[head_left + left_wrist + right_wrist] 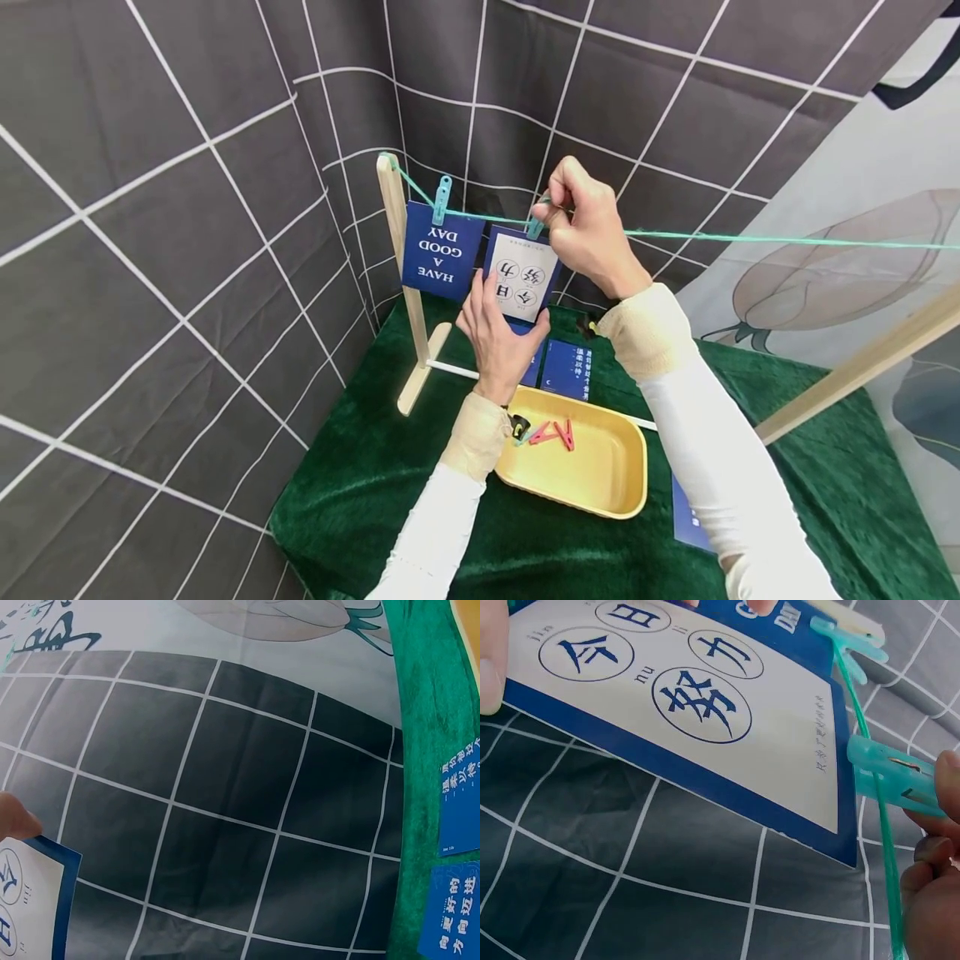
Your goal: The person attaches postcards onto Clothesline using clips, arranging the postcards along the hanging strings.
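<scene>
My left hand point(493, 343) holds a white card with a blue border point(517, 287) by its lower part, fingers on one side edge and thumb on the other. With thumb and fingers, my right hand point(591, 227) pinches a teal clothespin point(900, 776) on the green string point(750, 240). The pin's tip meets the card's top edge in the right wrist view; whether it grips the card I cannot tell. To the left, a blue "HAVE A GOOD DAY" card point(441, 265) hangs from the string under another teal clothespin point(442, 200).
A yellow tray point(630, 475) with several clothespins point(564, 435) stands on the green cloth point(360, 500). Blue cards point(566, 367) lie behind it, another blue card point(688, 521) at its right. Wooden posts point(393, 204) rise left and right.
</scene>
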`<move>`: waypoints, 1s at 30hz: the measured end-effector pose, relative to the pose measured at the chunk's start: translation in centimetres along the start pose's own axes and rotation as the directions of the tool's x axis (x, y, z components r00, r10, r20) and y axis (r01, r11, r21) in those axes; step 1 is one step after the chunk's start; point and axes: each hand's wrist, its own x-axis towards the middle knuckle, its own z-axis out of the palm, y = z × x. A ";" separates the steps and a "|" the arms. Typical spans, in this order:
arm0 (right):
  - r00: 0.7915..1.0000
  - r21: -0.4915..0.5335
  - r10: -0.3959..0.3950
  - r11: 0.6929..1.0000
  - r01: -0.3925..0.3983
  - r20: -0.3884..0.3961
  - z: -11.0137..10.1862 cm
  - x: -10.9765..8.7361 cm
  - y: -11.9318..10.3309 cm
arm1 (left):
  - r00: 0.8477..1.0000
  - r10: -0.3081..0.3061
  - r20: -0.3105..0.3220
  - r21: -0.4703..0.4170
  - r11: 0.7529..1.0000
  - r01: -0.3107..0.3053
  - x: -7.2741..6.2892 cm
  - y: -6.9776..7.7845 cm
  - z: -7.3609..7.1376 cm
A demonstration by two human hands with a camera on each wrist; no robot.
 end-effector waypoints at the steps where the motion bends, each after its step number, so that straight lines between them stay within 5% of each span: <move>1: 1.000 -0.003 0.010 1.000 -0.010 0.016 0.0 -0.1 0.0 | 1.000 0.001 -0.001 0.001 1.000 -0.001 0.0 0.0 0.0; 14: 0.988 -0.036 0.078 0.997 -0.074 0.136 0.2 -0.6 0.4 | 1.000 0.002 -0.017 -0.012 1.000 -0.002 -0.2 0.1 0.0; 23: 0.957 -0.125 0.126 0.988 -0.096 0.262 -0.8 -1.1 0.4 | 1.000 -0.025 -0.004 -0.013 1.000 0.025 -0.6 -0.1 0.1; 27: 0.976 -0.192 0.116 0.978 -0.080 0.184 -1.8 -2.0 -0.6 | 0.999 -0.031 -0.010 -0.014 0.999 0.031 -0.8 -0.2 0.3; 30: 0.999 -0.154 0.000 0.988 0.005 0.034 -2.7 -3.6 -1.3 | 0.999 -0.037 -0.008 -0.012 0.999 0.037 -0.8 -0.4 0.3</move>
